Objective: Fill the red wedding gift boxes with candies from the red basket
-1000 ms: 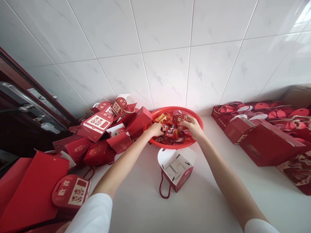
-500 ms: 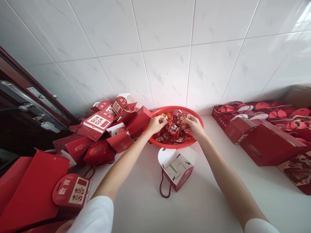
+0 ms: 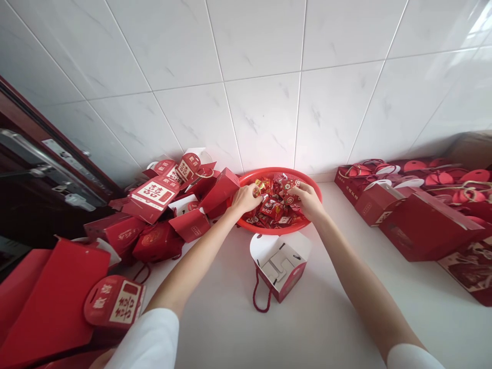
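Note:
Wrapped candies (image 3: 272, 209), mostly red and one lettered LOVE, fill a red plastic basket (image 3: 274, 231) by the wall. My left hand (image 3: 246, 199) is over the basket's left side, fingers closed around a gold-wrapped candy (image 3: 262, 186). On the right side, my right hand (image 3: 308, 200) pinches a red candy with a flower pattern (image 3: 290, 189). In front of the basket stands an open red and white gift box (image 3: 282, 269) with a dark red cord handle (image 3: 261, 302). Its folded bottom shows, with nothing lying on it.
Red gift boxes (image 3: 154, 197) lie heaped at the left, several of them open. More red boxes (image 3: 426, 220) with cord handles stand in rows at the right. A tiled wall (image 3: 265, 118) runs behind the white tabletop (image 3: 230, 328). A dark door (image 3: 38, 189) is at far left.
My left hand has dipped slightly among the candies, and the gold-wrapped candy now shows at its fingers. The LOVE candy has shifted and turned. My right hand has barely moved.

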Demonstrator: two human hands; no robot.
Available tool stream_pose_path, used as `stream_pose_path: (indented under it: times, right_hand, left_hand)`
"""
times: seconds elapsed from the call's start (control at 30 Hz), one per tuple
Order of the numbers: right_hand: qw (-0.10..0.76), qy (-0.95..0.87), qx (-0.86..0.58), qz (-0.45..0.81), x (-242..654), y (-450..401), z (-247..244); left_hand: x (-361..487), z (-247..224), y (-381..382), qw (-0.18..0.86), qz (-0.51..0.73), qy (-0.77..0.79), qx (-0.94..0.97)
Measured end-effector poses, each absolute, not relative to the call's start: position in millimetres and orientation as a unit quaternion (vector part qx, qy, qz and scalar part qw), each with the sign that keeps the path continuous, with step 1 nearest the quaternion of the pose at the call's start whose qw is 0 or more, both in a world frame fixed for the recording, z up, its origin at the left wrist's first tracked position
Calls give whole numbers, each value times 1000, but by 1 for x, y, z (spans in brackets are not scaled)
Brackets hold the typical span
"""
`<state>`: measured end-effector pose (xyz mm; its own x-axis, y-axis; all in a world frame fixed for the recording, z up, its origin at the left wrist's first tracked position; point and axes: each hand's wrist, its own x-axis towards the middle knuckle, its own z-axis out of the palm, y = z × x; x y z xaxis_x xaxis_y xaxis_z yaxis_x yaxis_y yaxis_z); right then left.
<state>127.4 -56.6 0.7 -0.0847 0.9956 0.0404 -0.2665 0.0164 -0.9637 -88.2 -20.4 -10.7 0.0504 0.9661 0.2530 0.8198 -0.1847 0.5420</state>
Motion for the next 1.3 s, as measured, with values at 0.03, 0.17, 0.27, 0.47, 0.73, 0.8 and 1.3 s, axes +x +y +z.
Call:
stream_pose_path:
  times: [0.03,0.17,0.27,0.47,0.73,0.8,1.3]
  right_hand:
    - [545,-460,-397,577,128,-56,0]
    - [542,-464,-390,582,128,-55,0]
    - [544,-467,-385,582,128,-55,-1]
    - [565,-453,-372,580,129,-53,-5]
    - [521,-459,-336,636,129,-57,-1]
    - [519,-465,-333,635,129,-57,-2]
    - [681,-318,-395,528,133,-38,-13]
  left_hand:
    - [-87,-12,-18,124,269,623,723]
    - [-82,-18,-6,146,253,602,743]
    - [-79,-20,2,176,263,587,745]
    - [-79,-12,-3,234,385,530,719]
    - [-58,-5,-22,380,480,387,690]
    - [-53,-3,-23,363,473,378,708]
    - [-72,-19,-5,270,257,533,760]
